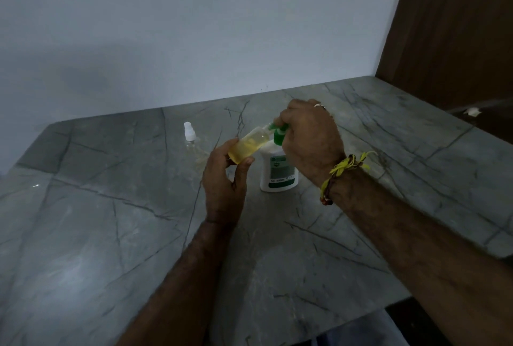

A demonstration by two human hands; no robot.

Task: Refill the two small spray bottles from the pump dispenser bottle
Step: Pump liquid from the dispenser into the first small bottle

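Green pump head (279, 134) (mostly hidden) under right hand (311, 137).

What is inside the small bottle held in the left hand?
Yellow liquid fills much of the small bottle, tilted toward the green pump. The left hand covers its base; the right hand hides the pump top.

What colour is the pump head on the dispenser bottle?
Green, in the head view: the pump head tops the white dispenser bottle.

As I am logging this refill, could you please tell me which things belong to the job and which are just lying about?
In use:
- white pump dispenser bottle with green pump
- clear small spray bottle holding yellow liquid
- clear small spray bottle with white cap

Lying about:
- white crumpled scrap
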